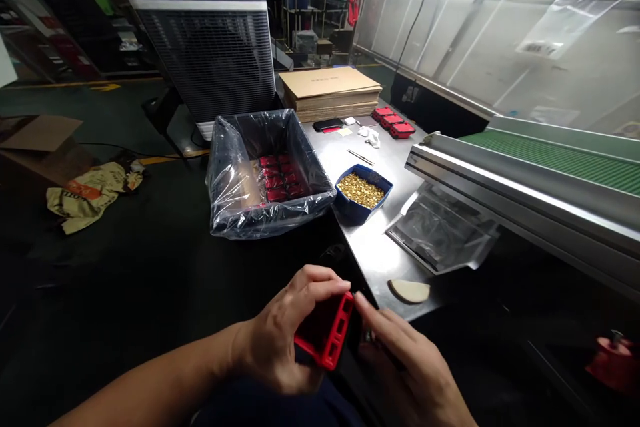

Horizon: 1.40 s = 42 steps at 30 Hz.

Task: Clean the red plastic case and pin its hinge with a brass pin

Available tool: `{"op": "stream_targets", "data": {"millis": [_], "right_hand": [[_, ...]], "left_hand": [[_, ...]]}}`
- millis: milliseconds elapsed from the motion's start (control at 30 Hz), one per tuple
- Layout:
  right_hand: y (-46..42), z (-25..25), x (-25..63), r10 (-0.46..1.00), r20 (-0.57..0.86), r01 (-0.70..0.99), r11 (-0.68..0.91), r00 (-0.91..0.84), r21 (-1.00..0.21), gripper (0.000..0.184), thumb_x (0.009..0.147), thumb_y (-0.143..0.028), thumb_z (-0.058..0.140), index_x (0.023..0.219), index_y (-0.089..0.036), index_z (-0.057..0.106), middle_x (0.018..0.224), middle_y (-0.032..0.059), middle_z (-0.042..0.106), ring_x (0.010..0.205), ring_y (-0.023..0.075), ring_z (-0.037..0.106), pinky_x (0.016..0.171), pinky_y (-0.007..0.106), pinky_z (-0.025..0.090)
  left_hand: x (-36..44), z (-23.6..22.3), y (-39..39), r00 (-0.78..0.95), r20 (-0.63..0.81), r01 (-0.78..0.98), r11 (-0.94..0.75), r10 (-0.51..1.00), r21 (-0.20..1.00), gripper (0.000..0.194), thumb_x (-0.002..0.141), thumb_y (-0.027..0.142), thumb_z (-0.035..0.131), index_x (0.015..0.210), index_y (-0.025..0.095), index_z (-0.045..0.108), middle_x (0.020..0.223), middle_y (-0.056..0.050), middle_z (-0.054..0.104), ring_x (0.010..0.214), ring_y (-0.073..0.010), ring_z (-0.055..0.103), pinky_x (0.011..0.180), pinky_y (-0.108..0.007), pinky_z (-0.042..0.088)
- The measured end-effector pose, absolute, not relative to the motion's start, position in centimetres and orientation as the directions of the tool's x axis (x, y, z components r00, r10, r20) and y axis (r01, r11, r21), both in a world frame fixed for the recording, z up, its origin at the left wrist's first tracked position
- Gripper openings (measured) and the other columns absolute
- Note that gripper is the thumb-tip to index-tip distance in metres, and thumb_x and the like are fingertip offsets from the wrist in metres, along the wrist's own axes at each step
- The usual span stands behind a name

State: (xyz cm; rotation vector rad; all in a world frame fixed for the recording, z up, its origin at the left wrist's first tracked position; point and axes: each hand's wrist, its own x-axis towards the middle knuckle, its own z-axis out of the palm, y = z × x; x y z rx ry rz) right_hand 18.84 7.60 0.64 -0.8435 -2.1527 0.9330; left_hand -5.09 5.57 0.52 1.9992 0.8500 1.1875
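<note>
Low in the head view, my left hand (pixel 285 333) is wrapped around a red-and-black plastic housing (pixel 337 331), thumb below and fingers above. The housing is tilted, its red edge with several rectangular openings facing right. My right hand (pixel 407 360) is beside it, index fingertip at the housing's upper corner, apparently touching. Its other fingers curl under, around something dark with small shiny spots that I cannot make out. Beyond the hands, a blue bin (pixel 354 212) of small brass-coloured pieces (pixel 361 191) stands on the metal table (pixel 367 247).
A crate lined with clear plastic (pixel 270 217) at left holds several red-and-black parts (pixel 280 179). More red housings (pixel 394 122) lie near stacked cardboard (pixel 330 90). A conveyor (pixel 550 180) runs along the right. A pale half-round piece (pixel 410 290) lies at the table's near edge.
</note>
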Motion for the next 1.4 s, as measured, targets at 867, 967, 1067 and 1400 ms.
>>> {"op": "stream_targets", "data": {"millis": [867, 967, 1067, 1400], "right_hand": [[6.4, -9.4, 19.6, 0.982, 0.114, 0.388, 0.165, -0.151, -0.907, 0.056, 0.094, -0.04, 0.064, 0.144, -0.021, 0.047, 0.094, 0.0034, 0.073, 0.077, 0.0149, 0.072, 0.072, 0.022, 0.061], [6.8, -12.1, 20.0, 0.987, 0.092, 0.372, 0.136, -0.134, -0.918, 0.041, 0.091, -0.042, 0.067, 0.127, -0.021, 0.061, 0.1, 0.0062, 0.076, 0.08, 0.017, 0.074, 0.073, 0.022, 0.062], [6.9, -13.7, 19.8, 0.994, 0.092, 0.348, 0.104, -0.053, -0.932, 0.04, 0.088, -0.049, 0.069, 0.119, -0.022, 0.067, 0.098, 0.0064, 0.076, 0.078, 0.0189, 0.073, 0.071, 0.024, 0.062], [11.4, -13.6, 20.5, 0.979, 0.165, 0.634, 0.205, -0.122, -0.746, 0.037, 0.094, -0.051, 0.058, 0.114, -0.021, 0.067, 0.089, 0.0052, 0.07, 0.076, 0.02, 0.07, 0.071, 0.032, 0.061]], "left_hand": [[-7.2, -6.4, 4.3, 0.437, -0.084, 0.266, -0.039, 0.896, 0.963, 0.08, 0.062, 0.061, 0.089, 0.132, 0.035, 0.059, 0.121, -0.008, 0.044, 0.107, -0.027, 0.055, 0.097, -0.04, 0.05], [-8.3, -10.1, 2.6, 0.384, -0.26, 0.349, 0.121, 0.886, 0.929, 0.072, 0.063, 0.063, 0.085, 0.124, 0.033, 0.061, 0.132, -0.008, 0.043, 0.117, -0.0315, 0.051, 0.105, -0.045, 0.044], [-8.4, -11.6, 1.3, 0.277, -0.308, 0.329, 0.211, 0.91, 0.92, 0.049, 0.076, 0.058, 0.069, 0.116, 0.03, 0.059, 0.12, -0.006, 0.051, 0.106, -0.0284, 0.053, 0.099, -0.043, 0.045], [-5.1, -9.3, 1.2, -0.06, -0.702, -0.243, 0.672, 0.71, 0.7, 0.064, 0.055, 0.023, 0.057, 0.119, 0.023, 0.056, 0.114, -0.006, 0.06, 0.075, -0.0164, 0.058, 0.072, -0.032, 0.046]]}}
